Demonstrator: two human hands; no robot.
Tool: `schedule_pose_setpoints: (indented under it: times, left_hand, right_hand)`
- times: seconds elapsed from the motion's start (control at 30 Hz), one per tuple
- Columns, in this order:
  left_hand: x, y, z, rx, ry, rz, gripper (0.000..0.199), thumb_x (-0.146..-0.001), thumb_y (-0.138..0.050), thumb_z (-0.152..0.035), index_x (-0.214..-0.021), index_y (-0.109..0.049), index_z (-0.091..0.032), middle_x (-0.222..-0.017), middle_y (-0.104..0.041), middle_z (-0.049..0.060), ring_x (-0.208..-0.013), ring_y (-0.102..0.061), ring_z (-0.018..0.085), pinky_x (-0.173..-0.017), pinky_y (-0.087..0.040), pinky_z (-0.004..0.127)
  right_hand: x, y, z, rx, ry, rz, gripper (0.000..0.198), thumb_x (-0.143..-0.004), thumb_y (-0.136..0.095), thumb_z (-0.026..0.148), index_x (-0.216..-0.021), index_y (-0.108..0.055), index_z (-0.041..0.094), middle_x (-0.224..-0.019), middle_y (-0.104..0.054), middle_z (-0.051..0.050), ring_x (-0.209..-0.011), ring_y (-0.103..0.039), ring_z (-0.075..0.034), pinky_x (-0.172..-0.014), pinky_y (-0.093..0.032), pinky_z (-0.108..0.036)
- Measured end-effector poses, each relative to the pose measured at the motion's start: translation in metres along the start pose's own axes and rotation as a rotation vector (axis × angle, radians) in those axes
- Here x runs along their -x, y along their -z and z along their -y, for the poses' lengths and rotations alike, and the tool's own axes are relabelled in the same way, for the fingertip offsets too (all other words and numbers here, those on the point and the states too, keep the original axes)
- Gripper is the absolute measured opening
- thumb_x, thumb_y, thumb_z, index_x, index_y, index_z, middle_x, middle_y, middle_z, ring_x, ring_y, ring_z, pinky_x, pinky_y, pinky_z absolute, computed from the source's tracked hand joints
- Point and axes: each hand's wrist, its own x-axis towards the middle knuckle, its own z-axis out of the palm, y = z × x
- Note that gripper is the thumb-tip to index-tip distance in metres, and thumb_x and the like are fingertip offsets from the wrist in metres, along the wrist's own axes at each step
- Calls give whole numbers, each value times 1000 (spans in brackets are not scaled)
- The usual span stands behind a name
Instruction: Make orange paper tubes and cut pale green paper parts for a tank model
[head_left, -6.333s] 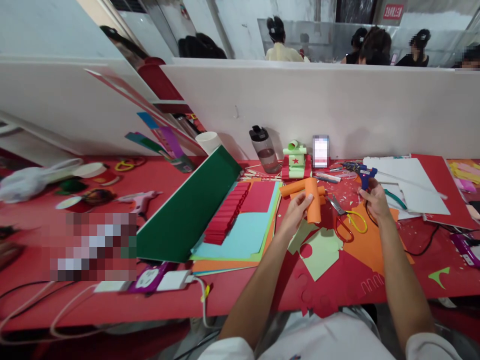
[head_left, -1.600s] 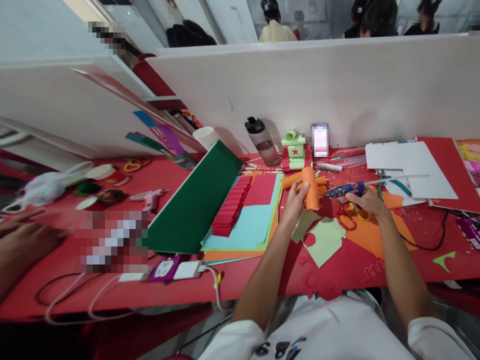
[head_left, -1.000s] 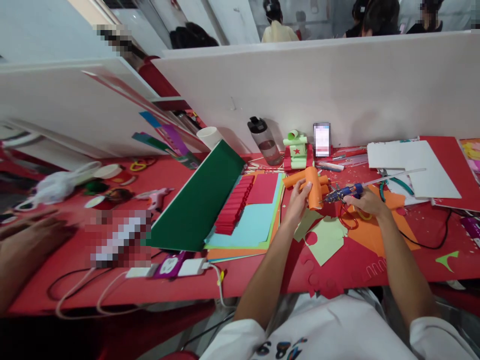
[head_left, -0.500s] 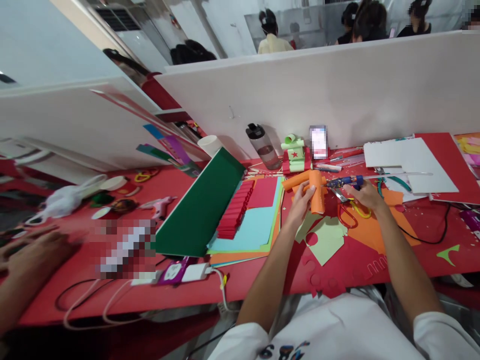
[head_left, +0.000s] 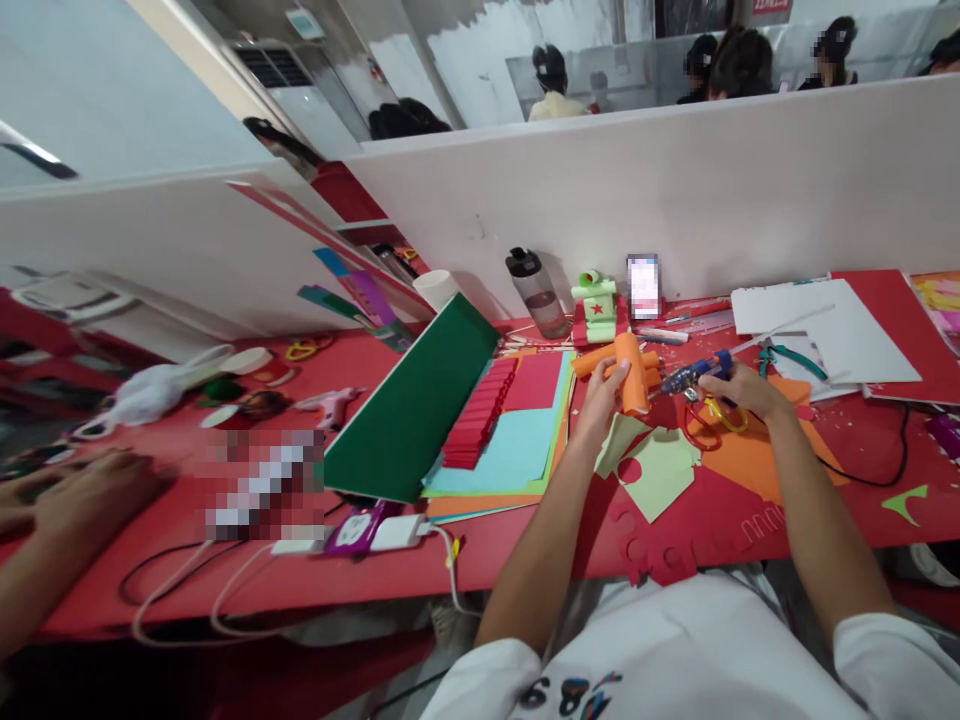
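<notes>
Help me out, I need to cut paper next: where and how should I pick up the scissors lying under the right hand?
Probably by the looped handles. The scissors lie flat on the red table, yellow and red loops toward you, blades pointing away toward the glue gun. The right hand hovers over them; come from above on the near side and slip fingers into the loops.

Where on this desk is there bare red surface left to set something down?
One bare patch lies between the pink glue gun and the green board. Another runs along the near edge, right of the light green cutout. It is crowded around the left hand, the right hand and the scissors.
</notes>
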Motion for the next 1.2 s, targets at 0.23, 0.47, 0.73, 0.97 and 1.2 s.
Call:
schedule_pose_setpoints:
  times: [0.23,0.47,0.73,0.97,1.2]
  left_hand:
    - [3,-4,0,-35,-9,13,58,-70,-92,-53,-110,-63,-23,-106,-73,5,-89,-72,20,-71,-54,27]
    - [-4,3,-4,51,-61,-11,62,-70,-91,-58,-108,-59,-22,-96,-70,3,-83,-69,18,-70,-53,28]
    - [-16,50,-40,45,-178,-155,59,-66,-92,-52,-104,-57,-25,-94,-71,0,-80,-69,15,-67,-54,24]
    - [-10,63,-37,-43,-194,-138,60,-67,-90,-53,-110,-60,-25,-96,-71,0,-83,-69,16,-64,-50,22]
    - [-4,62,-37,-104,-194,-94,58,-70,-88,-55,-111,-61,-25,-88,-69,0,-82,-70,18,-64,-50,25]
  right_hand:
    - [-4,1,-3,-99,-8,-150,50,-75,-79,70,-70,-55,26,-54,-48,4,-45,-46,-14,-44,-40,-30]
    - [17,17,-17,-145,-115,-46,49,-75,-65,75,-77,-62,26,-64,-61,-8,-61,-59,-26,-62,-52,-43]
    - [-9,22,-23,-106,22,-369,36,-73,-76,46,-90,-52,26,-72,-54,4,-57,-50,-16,-59,-45,-32]
    - [-24,28,-47,563,-273,-463,23,-91,-60,33,-107,-65,18,-98,-76,-17,-93,-75,-33,-81,-54,-40]
    - [-31,21,-48,872,-458,-462,36,-97,-62,44,-115,-68,13,-113,-78,-24,-111,-73,-40,-91,-52,-43]
